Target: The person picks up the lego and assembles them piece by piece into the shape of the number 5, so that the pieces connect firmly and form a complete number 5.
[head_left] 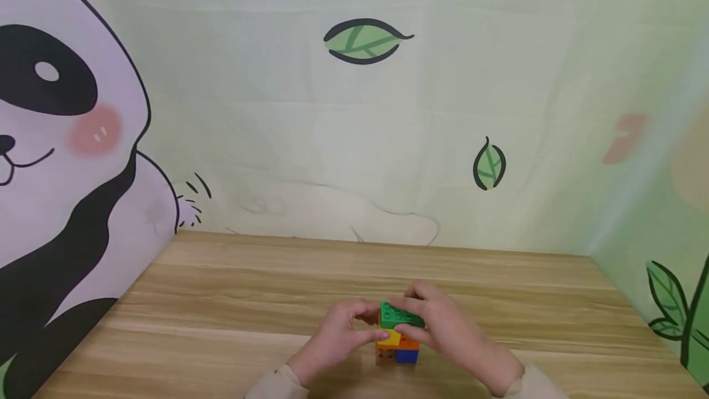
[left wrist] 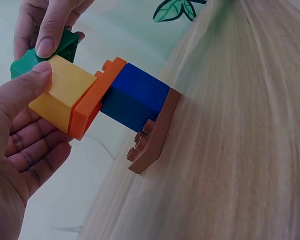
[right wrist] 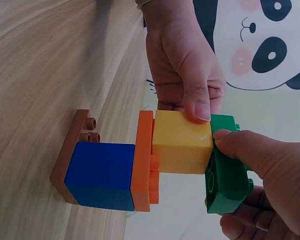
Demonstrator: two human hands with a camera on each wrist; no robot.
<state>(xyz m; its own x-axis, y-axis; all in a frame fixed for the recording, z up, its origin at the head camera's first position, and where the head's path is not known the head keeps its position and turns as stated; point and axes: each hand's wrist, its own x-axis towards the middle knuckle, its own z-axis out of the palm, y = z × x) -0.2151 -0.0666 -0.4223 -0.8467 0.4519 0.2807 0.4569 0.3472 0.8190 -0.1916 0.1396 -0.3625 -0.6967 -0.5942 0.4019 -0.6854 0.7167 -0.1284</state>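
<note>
A stack of toy building blocks stands on the table: a flat brown block [left wrist: 157,137] at the bottom, then a blue block [right wrist: 100,175], a thin orange block [right wrist: 142,162] and a yellow block [right wrist: 182,142]. On top sits a green block [head_left: 396,316], reaching past the yellow one toward the right. My left hand [head_left: 340,334] grips the yellow block, thumb on its near face and fingers behind. My right hand [head_left: 445,328] pinches the green block between thumb and fingers. Part of the green block is hidden by the right fingers.
The stack is near the front of a wood-grain table [head_left: 249,288]. Behind the table hangs a pale green cloth backdrop [head_left: 266,109] with a printed panda [head_left: 105,189] at left and leaves [head_left: 362,42].
</note>
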